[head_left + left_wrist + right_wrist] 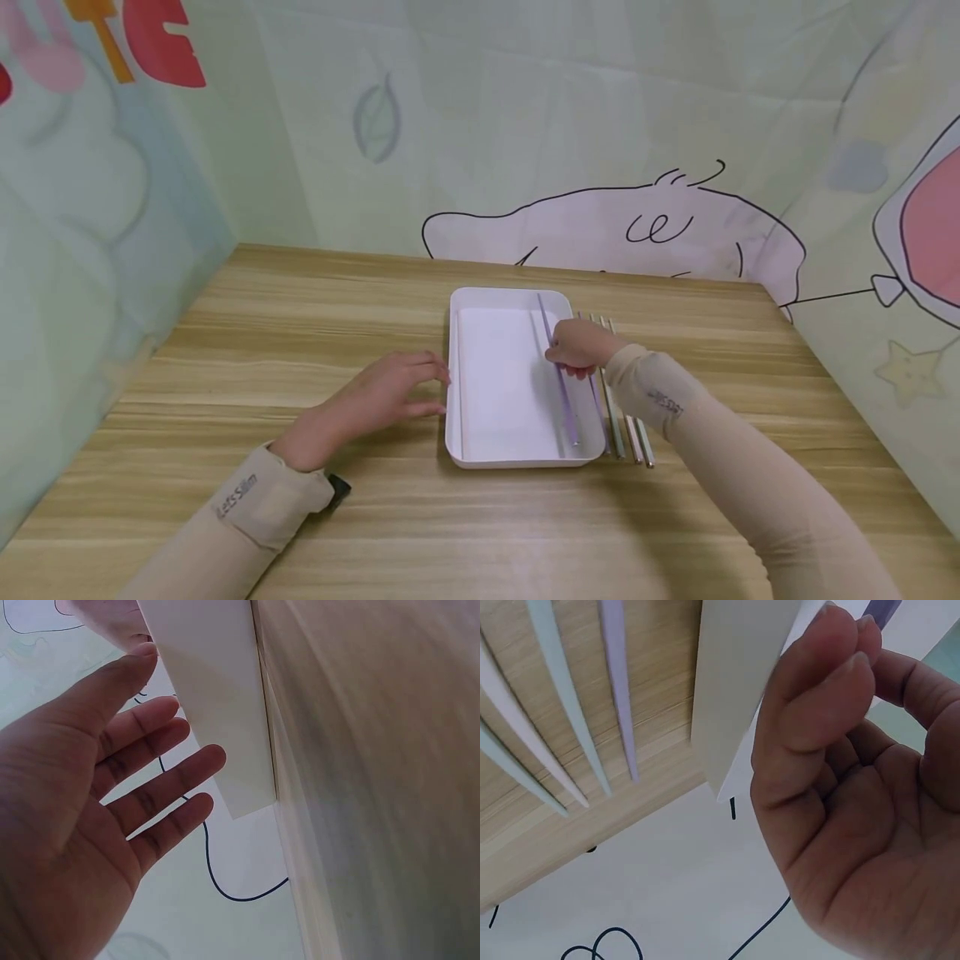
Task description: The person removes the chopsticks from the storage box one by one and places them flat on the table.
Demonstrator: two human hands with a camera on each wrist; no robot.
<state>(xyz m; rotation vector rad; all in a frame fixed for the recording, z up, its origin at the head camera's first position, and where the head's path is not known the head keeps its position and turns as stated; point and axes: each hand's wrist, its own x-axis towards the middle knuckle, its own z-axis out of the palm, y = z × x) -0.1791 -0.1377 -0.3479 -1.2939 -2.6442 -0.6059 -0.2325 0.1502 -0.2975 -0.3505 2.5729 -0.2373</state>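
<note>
A white rectangular tray (pixel 491 375) lies on the wooden table, long side pointing away from me. My right hand (pixel 581 343) pinches a purple chopstick (pixel 567 408) near its middle, over the right part of the tray. In the right wrist view only a bit of that chopstick (pixel 881 610) shows past the fingertips. My left hand (pixel 390 387) is at the tray's left wall with fingers loosely extended, holding nothing; whether the fingertips touch the wall (pixel 217 712) I cannot tell. Along the inner left side runs a thin pinkish line, too faint to identify.
Right of the tray, several chopsticks lie side by side on the table: a purple one (pixel 619 690), a pale green one (pixel 566 690), a pink one (pixel 525 727) and another green one (pixel 517 772). A printed cloth backdrop (pixel 525 125) rises behind the table (pixel 300 308).
</note>
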